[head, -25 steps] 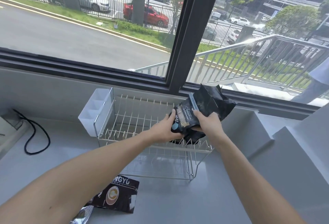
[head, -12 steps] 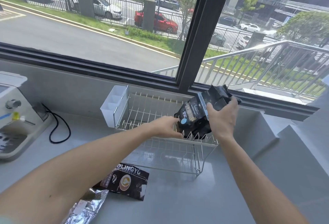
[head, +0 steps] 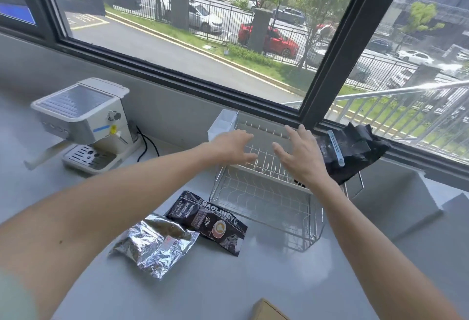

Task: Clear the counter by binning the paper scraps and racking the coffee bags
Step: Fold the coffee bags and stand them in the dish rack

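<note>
1. Hands hover side by side above the wire dish rack, both with fingers spread and nothing in their grip.
2. Left hand is over the rack's far left part, near the white cutlery holder fixed to that end.
3. Right hand is over the rack's middle, just left of the black coffee bag and apart from it.
4. That black bag leans on the rack's right end, its top toward the window sill, with a pale blue clip strip across it.
5. On the grey counter, near the rack's front left corner, lies a dark coffee bag with a latte picture, flat.
6. A crumpled silver foil bag lies to its near left, its edge touching or overlapping the dark bag.
7. A white espresso machine stands at far left of the counter.
8. A brown cardboard corner shows at the near edge.
</note>
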